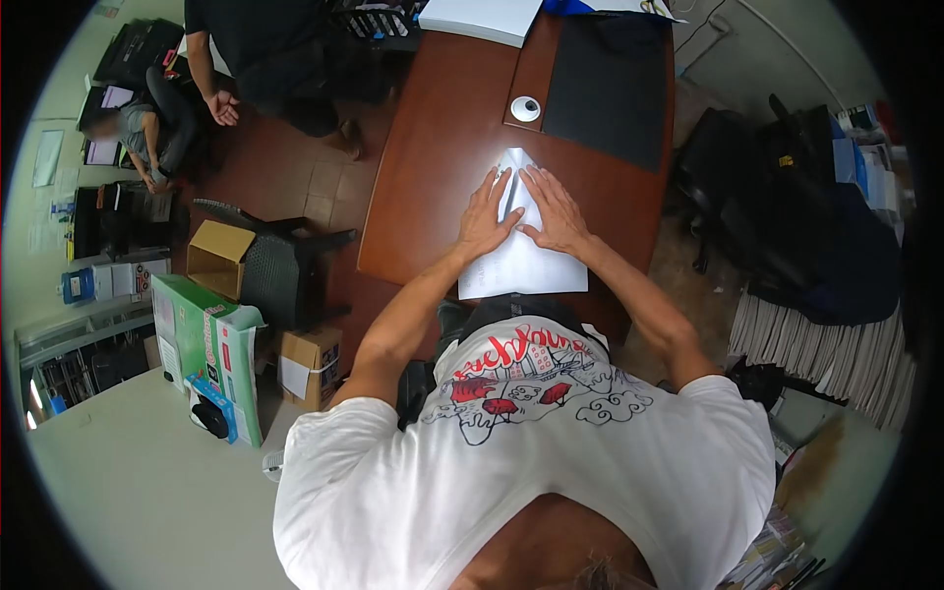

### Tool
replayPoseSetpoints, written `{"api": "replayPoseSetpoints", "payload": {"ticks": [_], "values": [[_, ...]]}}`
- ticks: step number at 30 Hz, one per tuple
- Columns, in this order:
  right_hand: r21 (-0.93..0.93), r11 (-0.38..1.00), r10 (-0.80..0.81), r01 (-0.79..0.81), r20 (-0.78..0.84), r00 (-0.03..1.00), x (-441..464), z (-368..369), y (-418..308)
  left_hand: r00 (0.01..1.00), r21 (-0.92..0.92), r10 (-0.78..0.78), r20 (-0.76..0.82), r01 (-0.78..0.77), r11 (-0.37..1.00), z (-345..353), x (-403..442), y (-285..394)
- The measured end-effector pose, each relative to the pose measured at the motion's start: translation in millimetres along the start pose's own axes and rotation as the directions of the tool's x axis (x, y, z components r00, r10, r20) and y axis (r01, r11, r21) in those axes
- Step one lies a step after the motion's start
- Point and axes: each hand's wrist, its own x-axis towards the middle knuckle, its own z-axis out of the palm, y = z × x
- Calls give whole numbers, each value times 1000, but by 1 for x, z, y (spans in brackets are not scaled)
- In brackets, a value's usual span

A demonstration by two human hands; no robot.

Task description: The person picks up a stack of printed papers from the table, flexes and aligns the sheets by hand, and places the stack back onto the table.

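A sheet of white paper [523, 270] lies on the brown wooden desk [423, 157] in front of me. Its far end is folded in to a point, while the near edge is straight and wide. My left hand [484, 218] rests flat on the left fold, fingers stretched toward the tip. On the right fold my right hand [557, 212] lies flat too, fingers extended. Both thumbs point inward near the paper's middle, with a dark gap along the fold between the hands. Neither hand grips the sheet.
Beyond the paper are a white round object [525, 108] and a black desk mat [605, 93]. A paper stack [482, 18] sits at the far edge. One person [285, 59] stands left; another [143, 138] sits farther off. A black chair [728, 177] is right.
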Motion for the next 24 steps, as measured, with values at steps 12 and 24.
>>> {"api": "replayPoseSetpoints", "payload": {"ticks": [12, 24], "values": [[127, 967, 237, -220, -132, 963, 11, 21, 11, 974, -72, -179, -139, 171, 983, 9, 20, -10], [408, 625, 702, -665, 77, 708, -17, 5, 60, 766, -427, -640, 65, 601, 676, -5, -16, -72]]}}
